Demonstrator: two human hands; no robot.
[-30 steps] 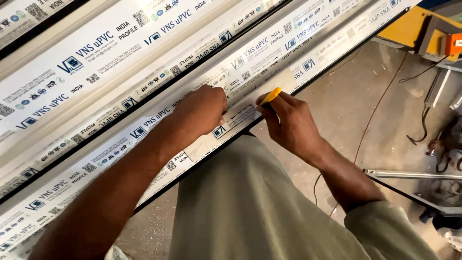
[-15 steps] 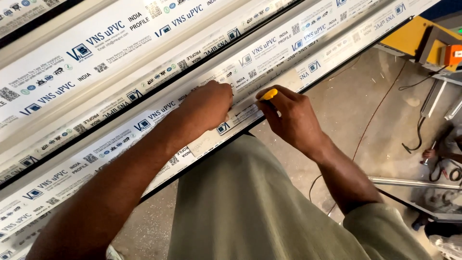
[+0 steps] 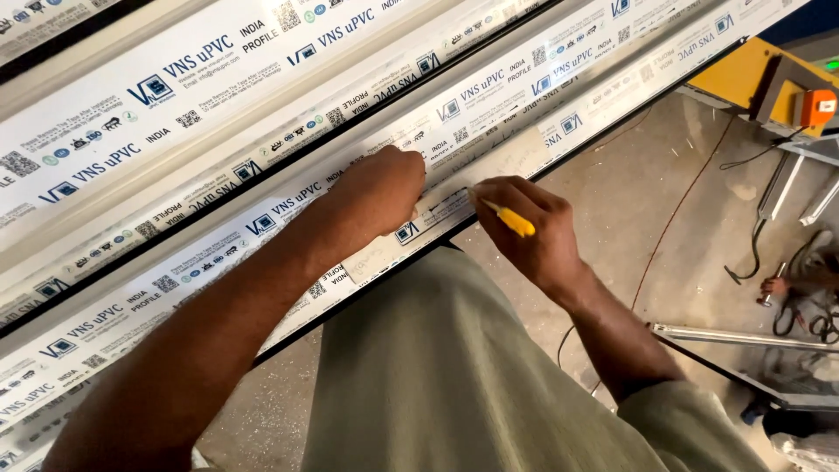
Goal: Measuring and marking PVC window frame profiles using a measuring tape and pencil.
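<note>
While the left hand (image 3: 384, 197) presses flat, fingers curled, on the white profile (image 3: 524, 114), the right hand (image 3: 533, 227) pinches a yellow pencil (image 3: 507, 218). Its tip touches the profile just beside the left hand's knuckles.

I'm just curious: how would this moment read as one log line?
left hand: pressing white profile | right hand: holding yellow pencil, tip on profile

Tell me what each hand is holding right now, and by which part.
The right hand pinches a yellow marking tool around its middle, tip on the white window profile. The left hand holds nothing; it presses on the profile.
</note>
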